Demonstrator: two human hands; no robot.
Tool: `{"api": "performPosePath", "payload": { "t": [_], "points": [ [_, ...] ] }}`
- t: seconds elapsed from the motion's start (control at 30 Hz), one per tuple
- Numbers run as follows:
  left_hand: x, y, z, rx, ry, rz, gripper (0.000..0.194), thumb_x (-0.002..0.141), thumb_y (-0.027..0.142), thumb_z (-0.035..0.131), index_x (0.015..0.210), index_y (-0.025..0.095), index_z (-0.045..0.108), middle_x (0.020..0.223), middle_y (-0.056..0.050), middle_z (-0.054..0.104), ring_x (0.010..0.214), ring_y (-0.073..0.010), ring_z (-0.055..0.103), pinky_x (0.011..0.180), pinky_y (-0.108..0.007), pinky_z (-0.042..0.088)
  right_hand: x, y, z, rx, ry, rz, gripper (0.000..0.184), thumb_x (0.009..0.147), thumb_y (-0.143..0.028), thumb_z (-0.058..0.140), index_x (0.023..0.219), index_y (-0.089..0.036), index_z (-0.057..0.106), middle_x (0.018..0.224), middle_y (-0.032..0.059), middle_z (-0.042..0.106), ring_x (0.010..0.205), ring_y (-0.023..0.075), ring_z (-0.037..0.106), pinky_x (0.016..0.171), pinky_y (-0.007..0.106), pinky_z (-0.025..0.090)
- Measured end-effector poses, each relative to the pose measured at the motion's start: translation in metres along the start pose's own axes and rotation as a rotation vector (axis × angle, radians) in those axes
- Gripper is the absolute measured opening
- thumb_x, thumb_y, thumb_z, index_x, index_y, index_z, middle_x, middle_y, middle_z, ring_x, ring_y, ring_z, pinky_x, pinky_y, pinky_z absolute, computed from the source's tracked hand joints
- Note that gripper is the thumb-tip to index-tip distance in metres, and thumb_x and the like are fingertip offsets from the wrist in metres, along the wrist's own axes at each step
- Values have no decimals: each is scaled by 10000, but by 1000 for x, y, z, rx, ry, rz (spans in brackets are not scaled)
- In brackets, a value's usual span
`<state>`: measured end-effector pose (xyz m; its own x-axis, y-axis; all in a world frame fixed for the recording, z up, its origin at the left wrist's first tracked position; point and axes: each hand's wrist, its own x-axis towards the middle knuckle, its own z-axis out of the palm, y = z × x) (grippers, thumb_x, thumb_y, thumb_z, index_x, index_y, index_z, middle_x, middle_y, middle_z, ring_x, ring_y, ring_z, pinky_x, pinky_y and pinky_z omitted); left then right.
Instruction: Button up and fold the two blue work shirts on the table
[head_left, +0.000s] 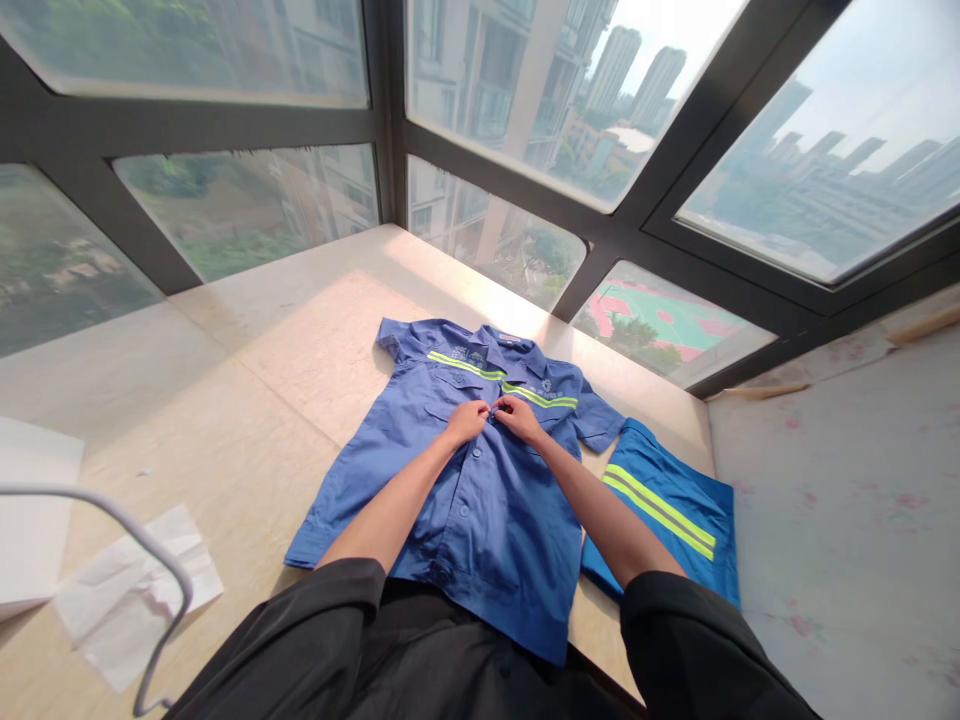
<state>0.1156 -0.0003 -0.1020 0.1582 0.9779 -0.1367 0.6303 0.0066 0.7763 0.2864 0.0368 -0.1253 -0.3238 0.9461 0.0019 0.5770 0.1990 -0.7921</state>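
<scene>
A blue short-sleeved work shirt (480, 500) with neon yellow chest stripes lies flat, front up, on a beige stone window ledge (247, 400). My left hand (466, 420) and my right hand (517, 416) meet at the button strip just below the collar. Both pinch the front edges of the shirt with closed fingers. Whatever small thing lies between the fingertips is hidden. Both arms wear black sleeves.
A folded blue garment with yellow stripes (671, 515) lies right of the shirt. A crumpled white sheet (127, 590) and a thin grey wire hanger (161, 580) lie at the left. Dark-framed windows (390, 110) enclose the ledge; a pale patterned surface (847, 500) adjoins on the right.
</scene>
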Motion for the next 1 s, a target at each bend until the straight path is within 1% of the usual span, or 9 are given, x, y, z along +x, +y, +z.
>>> {"api": "performPosePath", "payload": {
  "t": [0.2,0.33,0.47,0.57,0.67,0.77,0.87,0.93,1.0],
  "points": [
    [-1,0,3,-19,68,-77,205,886,178,523,953,180,717,970,-56,739,932,-186,653,807,-254,450,-3,-3,5,20,122,0,316,729,-265,584,1028,-167,624,959,36,629,636,121,526,680,284,473],
    [-6,0,6,-41,143,-108,228,894,187,500,1013,184,694,948,-44,732,910,-174,654,796,-250,450,-18,-7,5,9,232,-167,264,801,-253,567,1049,-175,614,1058,71,588,688,130,564,705,297,496],
    [-13,1,11,-26,252,-72,240,859,166,557,1069,186,671,905,-35,704,902,-170,642,824,-254,452,-36,-13,6,-163,148,-312,154,870,-280,612,984,-196,672,988,64,597,765,157,580,777,313,493],
    [-20,-1,15,58,312,14,187,867,166,568,1009,187,687,947,-49,684,899,-164,630,834,-258,458,-39,-16,8,-243,102,-253,134,879,-278,637,967,-193,691,909,55,616,785,172,591,785,314,488],
    [-28,-3,18,232,336,92,210,915,203,530,1039,204,700,1059,-77,673,965,-191,622,853,-295,462,-37,-17,10,-290,108,-191,97,868,-264,653,901,-180,688,867,53,621,790,179,591,772,308,480],
    [-37,-8,19,443,313,229,290,956,235,476,1161,225,682,1245,-116,636,1177,-251,560,977,-385,422,-36,-17,10,-295,108,-185,88,872,-262,642,866,-183,680,850,47,623,772,173,578,756,299,474],
    [-47,-14,15,578,242,337,392,996,298,407,1329,205,593,1456,-150,506,1368,-287,429,1099,-473,327,-39,-15,10,-259,126,-219,127,902,-294,607,904,-190,679,885,56,633,794,177,579,776,306,478],
    [-53,-16,9,627,178,368,452,1002,360,402,1399,186,532,1511,-161,444,1415,-294,377,1135,-486,289,-42,-10,8,-227,141,-239,184,913,-328,588,1000,-189,671,940,70,633,818,187,580,794,321,486],
    [-55,-13,0,655,117,374,482,997,408,417,1410,180,518,1507,-167,447,1408,-298,387,1127,-474,309,-42,-3,5,-192,156,-214,256,912,-340,572,1099,-179,641,976,80,621,797,188,576,781,334,499]
  ]
}}
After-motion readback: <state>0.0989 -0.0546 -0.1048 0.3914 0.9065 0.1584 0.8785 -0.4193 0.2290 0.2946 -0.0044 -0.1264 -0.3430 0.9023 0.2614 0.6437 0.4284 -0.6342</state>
